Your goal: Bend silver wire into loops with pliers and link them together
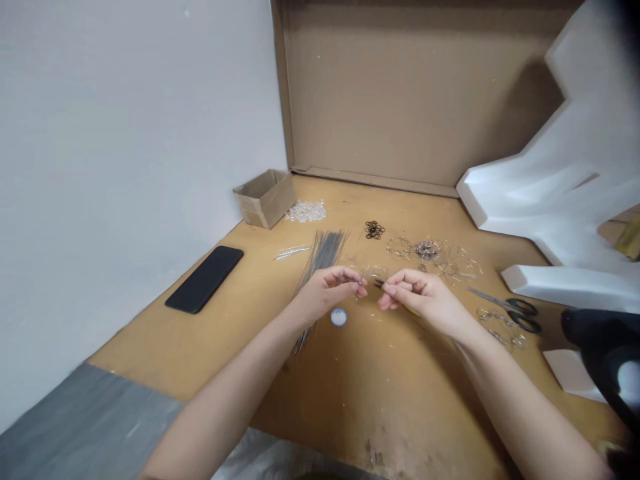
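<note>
Two hands meet at the centre of the frame, both closed in small pinches: the left hand (325, 293) grips a small metal bit (360, 284) at its fingertips, and the right hand (417, 297) a thin dark tip (379, 283), too small to identify. Nearby on the worktop (400, 400) lie a bundle of thin wires (325, 250), just above the left hand, a tangle of clear rings (427, 251) at centre right, and scissors (510, 313) farther right.

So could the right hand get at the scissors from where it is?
Likely yes: the scissors lie close beside the right hand on the wooden tabletop, and nothing visible stands between them.
</note>
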### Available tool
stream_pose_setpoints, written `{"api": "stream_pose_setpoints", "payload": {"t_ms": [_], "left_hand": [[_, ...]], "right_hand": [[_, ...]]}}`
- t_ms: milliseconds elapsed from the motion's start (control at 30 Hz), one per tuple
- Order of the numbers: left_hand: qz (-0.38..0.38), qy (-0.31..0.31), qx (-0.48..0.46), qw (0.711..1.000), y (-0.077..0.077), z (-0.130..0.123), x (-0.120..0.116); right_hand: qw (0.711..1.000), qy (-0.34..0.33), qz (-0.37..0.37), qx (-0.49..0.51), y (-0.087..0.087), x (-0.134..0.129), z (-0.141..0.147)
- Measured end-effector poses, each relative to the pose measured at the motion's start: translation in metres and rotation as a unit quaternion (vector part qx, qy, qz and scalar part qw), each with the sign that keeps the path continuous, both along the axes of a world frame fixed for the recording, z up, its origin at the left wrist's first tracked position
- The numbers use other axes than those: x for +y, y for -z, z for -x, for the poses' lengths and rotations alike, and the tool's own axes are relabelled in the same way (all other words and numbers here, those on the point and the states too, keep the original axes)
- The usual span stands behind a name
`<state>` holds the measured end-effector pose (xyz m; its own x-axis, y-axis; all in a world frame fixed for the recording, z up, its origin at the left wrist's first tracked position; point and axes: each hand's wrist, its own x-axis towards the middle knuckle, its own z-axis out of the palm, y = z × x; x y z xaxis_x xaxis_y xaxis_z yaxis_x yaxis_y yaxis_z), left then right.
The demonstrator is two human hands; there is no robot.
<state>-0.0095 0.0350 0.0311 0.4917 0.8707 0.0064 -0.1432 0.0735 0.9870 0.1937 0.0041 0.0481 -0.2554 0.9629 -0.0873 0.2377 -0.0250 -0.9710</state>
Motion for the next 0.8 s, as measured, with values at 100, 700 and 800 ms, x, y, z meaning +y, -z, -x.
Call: {"api": "stream_pose_setpoints", "payload": {"t_ms": [100, 700, 800], "left_hand": [[-0.007, -0.003, 0.006, 1.0, -0.0004, 0.0008, -0.0003], [-0.097, -0.015, 0.096, 0.991, 0.0024, 0.0, 0.0014], [-0.117, 0.003, 0.104, 0.988, 0.0029, -0.0002, 0.0012]], "right_hand": [[1.0, -0.002, 0.0, 0.0, 0.0, 0.0005, -0.0006], [1.0, 0.0, 0.01, 0.0, 0.0009, -0.0017, 0.0043], [1.0, 0.006, 0.015, 0.0, 0.0013, -0.0024, 0.0042]]}}
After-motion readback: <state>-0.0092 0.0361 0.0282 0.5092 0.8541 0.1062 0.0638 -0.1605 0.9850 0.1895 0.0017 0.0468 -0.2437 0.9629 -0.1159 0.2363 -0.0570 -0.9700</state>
